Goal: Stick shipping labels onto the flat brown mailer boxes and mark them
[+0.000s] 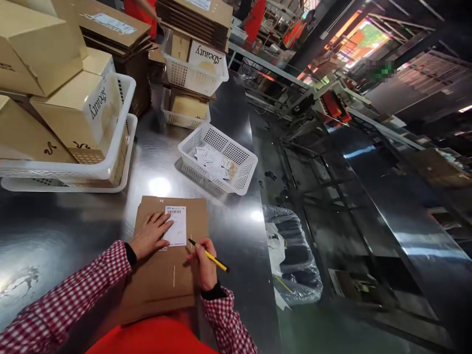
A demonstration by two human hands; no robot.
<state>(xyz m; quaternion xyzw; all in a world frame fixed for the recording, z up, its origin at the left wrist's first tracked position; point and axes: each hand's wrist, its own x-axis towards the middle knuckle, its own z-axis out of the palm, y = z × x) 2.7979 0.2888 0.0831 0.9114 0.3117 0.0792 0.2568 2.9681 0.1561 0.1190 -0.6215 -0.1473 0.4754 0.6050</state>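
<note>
A stack of flat brown cardboard (pixel 158 275) lies on the metal table in front of me. On its upper part is a white printed label (pixel 179 228) with a barcode. My left hand (pixel 152 233) rests with fingers spread on the cardboard, its fingertips over the label's left edge. Between the fingers of my right hand (pixel 205 263) is a yellow pen (pixel 216 260) with black ends. The pen's dark tip points up and left, close to the label's lower right corner; I cannot tell whether it touches the cardboard.
A white perforated basket (pixel 243 169) holding paper slips stands beyond the cardboard. Larger baskets (pixel 123 132) with boxes (pixel 88 105) fill the left. More filled baskets (pixel 217 83) and stacked cardboard (pixel 110 27) stand behind. A plastic-lined bin (pixel 311 275) is beyond the table's right edge. People work in the background.
</note>
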